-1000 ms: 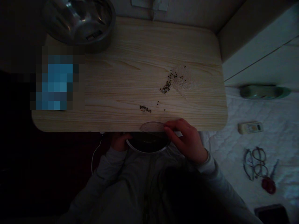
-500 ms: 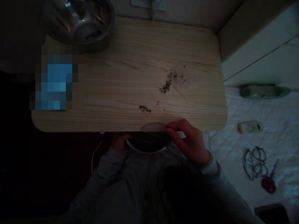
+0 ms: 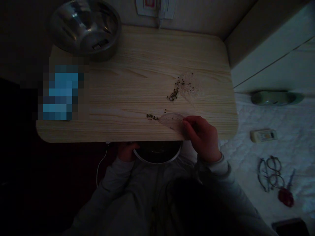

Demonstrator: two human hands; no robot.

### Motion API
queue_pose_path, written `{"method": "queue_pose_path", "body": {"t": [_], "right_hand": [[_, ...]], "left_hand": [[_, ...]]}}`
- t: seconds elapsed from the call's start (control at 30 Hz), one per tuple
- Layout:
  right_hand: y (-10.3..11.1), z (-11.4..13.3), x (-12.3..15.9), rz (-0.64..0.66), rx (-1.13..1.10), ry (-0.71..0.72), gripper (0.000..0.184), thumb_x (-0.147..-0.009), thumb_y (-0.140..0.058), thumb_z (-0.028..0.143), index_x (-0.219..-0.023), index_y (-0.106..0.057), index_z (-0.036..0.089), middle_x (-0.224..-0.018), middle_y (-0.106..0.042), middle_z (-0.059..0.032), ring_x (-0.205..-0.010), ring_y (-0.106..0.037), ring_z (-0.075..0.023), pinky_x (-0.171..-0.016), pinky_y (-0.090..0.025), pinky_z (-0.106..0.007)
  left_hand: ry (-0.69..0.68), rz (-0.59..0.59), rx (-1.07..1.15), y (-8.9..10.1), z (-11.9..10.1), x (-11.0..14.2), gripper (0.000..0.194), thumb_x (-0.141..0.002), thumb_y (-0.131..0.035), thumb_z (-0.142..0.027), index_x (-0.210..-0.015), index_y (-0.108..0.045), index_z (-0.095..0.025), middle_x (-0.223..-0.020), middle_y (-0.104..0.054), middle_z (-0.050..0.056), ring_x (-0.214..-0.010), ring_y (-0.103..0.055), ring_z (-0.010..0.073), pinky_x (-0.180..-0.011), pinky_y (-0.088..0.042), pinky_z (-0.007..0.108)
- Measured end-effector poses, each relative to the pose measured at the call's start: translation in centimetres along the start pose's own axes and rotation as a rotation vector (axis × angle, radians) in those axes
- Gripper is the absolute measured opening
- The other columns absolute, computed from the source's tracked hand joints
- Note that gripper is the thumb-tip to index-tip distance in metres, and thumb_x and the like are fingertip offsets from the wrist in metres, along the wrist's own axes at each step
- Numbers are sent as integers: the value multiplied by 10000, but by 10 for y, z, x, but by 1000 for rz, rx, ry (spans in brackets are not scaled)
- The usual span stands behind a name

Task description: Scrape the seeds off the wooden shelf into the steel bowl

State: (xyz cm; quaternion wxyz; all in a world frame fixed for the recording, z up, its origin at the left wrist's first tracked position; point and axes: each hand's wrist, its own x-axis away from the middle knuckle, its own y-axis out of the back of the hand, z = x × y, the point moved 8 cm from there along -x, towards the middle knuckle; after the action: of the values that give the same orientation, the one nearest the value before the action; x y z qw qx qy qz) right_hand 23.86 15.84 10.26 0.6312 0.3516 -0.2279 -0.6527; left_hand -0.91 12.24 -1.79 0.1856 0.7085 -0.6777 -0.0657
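Pinched in my right hand (image 3: 203, 137) is a thin, clear plastic piece with a curved edge (image 3: 171, 120), low over the table's front edge and beside a small cluster of dark green beans (image 3: 152, 117). My left hand (image 3: 126, 151) grips the left rim of a dark bowl (image 3: 158, 154) below the table edge; its thumb shows, while the table hides the other fingers and part of the bowl. Farther back, more beans (image 3: 174, 94) lie beside and on a crumpled clear plastic film (image 3: 193, 88).
A large metal basin (image 3: 83, 29) stands at the table's (image 3: 128, 95) back left, with a blurred-out blue item (image 3: 61, 95) in front. On the white quilt (image 3: 241, 167) at right are a green bottle-like object (image 3: 277, 98), a pale remote (image 3: 263, 135), and a coiled cord (image 3: 274, 172).
My right hand has moved the plastic piece from over the bowl up and forward onto the table, near the small bean cluster. My left hand stays at the bowl.
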Motion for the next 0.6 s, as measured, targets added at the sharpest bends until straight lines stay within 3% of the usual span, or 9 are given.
{"method": "queue_pose_path", "body": {"t": [0.2, 0.33, 0.5, 0.6], "right_hand": [[11, -14, -5, -51, -121, -78, 126, -797, -509, 297, -845, -580, 204, -725, -622, 1, -658, -560, -127, -586, -434, -248], [22, -23, -12, -129, -73, -99, 132, -790, -511, 301, -837, -581, 199, -709, -618, -2, -639, -558, -129, -580, -429, -253], [21, -28, -11, -88, -18, -107, 155, -788, -511, 323, -838, -587, 197, -734, -624, -13, -662, -562, -139, -597, -433, -267], [15, -24, -6, 3, -36, -93, 159, -791, -509, 323, -845, -590, 197, -743, -625, -16, -684, -560, -144, -615, -433, -275]], "left_hand": [[-165, 154, -195, -5, -3, 2, 144, -369, -685, -174, -487, -641, -243, -655, -670, 34, -723, -612, 300, -692, -466, 449], [-226, 122, -259, -4, -10, 2, 117, -371, -672, -181, -457, -629, -248, -609, -665, 26, -677, -612, 289, -664, -471, 447], [-215, 124, -222, -5, -11, 1, 117, -364, -686, -188, -452, -625, -237, -639, -671, 34, -687, -610, 290, -662, -469, 446], [-91, 124, -129, -6, -2, 0, 109, -388, -674, -190, -477, -624, -231, -646, -668, 21, -689, -607, 271, -674, -469, 430]]}}
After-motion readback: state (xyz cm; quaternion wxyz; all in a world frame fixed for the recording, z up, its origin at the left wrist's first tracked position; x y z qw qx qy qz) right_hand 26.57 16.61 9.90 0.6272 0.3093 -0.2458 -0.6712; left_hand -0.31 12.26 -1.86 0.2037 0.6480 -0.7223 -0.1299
